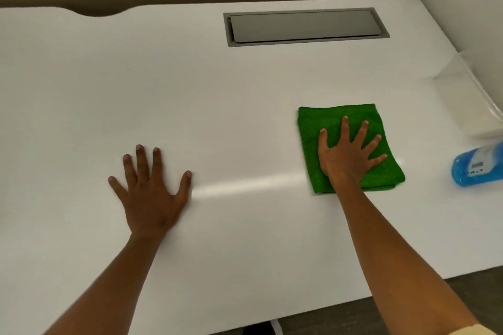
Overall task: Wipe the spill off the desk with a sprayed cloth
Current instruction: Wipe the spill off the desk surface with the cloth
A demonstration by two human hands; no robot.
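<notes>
A folded green cloth (315, 144) lies flat on the white desk (217, 90), right of centre. My right hand (348, 152) rests palm down on the cloth with its fingers spread, pressing it to the desk. My left hand (152, 193) lies flat on the bare desk to the left, fingers apart, holding nothing. A shiny streak (245, 183) runs on the desk surface between the two hands. A blue spray bottle (475, 167) lies at the right edge, partly cut off by the frame.
A grey cable hatch (304, 26) is set into the desk near the back. A white tray-like object (473, 100) stands at the far right beside a white partition. The desk's front edge runs diagonally at the bottom right, with dark floor below.
</notes>
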